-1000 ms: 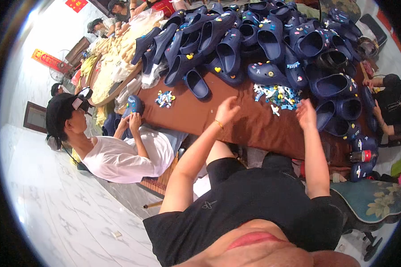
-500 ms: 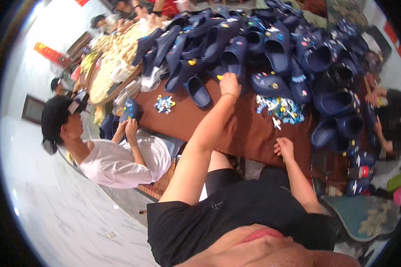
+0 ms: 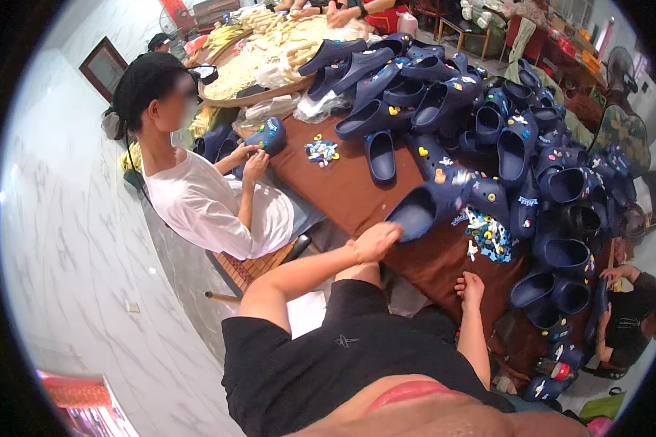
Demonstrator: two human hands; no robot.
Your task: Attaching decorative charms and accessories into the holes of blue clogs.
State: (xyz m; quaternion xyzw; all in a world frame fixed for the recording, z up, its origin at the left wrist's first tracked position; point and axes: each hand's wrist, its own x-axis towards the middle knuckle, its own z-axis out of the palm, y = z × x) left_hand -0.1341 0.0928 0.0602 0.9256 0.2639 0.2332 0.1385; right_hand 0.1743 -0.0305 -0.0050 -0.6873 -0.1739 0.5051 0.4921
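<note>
My left hand (image 3: 377, 242) is closed on the heel of a navy clog (image 3: 424, 207) at the near side of the table. Small coloured charms sit on the toe of that clog, which points toward a heap of loose charms (image 3: 492, 237). My right hand (image 3: 471, 289) hovers at the table's near edge, just below this heap, its fingers curled in; whatever they hold, if anything, is too small to make out. Beyond both hands, navy clogs (image 3: 437, 102) lie piled up, many bearing charms on their toes.
At left, a person in a white shirt (image 3: 204, 197) holds another navy clog (image 3: 270, 136). A smaller charm heap (image 3: 321, 150) lies on the brown tablecloth (image 3: 317, 182). A round tray (image 3: 259, 97) of pale pieces stands behind. Another person (image 3: 629, 317) works at right.
My left hand has come back toward me from the pile, bringing a navy clog. My right hand stays by the table's edge. The view has swung round.
</note>
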